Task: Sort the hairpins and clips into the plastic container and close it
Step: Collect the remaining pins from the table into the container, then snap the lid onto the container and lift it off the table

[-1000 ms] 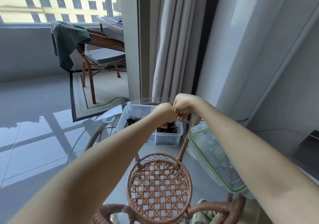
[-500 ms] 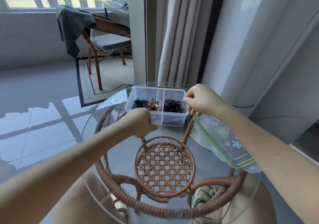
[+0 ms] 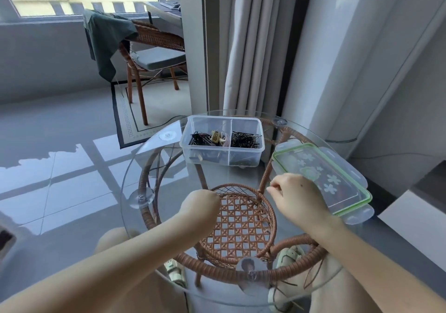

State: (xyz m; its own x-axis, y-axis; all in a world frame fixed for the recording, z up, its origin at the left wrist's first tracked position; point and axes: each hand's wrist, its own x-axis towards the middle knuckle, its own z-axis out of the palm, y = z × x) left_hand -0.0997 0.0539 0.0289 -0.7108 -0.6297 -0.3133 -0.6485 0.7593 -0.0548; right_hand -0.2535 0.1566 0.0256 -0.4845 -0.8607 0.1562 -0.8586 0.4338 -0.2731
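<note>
Open container (image 3: 207,158) is sitting toward the far side of the round glass table (image 3: 125,192), its divider making two compartments. The left one is holding a tangle of black clips (image 3: 200,141) with a gold clip (image 3: 215,137) on top; the right one is holding black hairpins (image 3: 245,140). Green-rimmed lid (image 3: 337,192) is lying flat just right of the container, apart from it, its outer corner reaching close to the table's right edge. Both hands are hovering over the near half of the glass, above the rattan shelf (image 3: 241,221) showing underneath. Left hand (image 3: 201,203) is curling into a fist, fingers hidden; cannot tell if it is holding anything. Right hand (image 3: 296,197) is curling beside the lid's near end, its grip also unclear. A stretch of glass is lying between hands and container.
</note>
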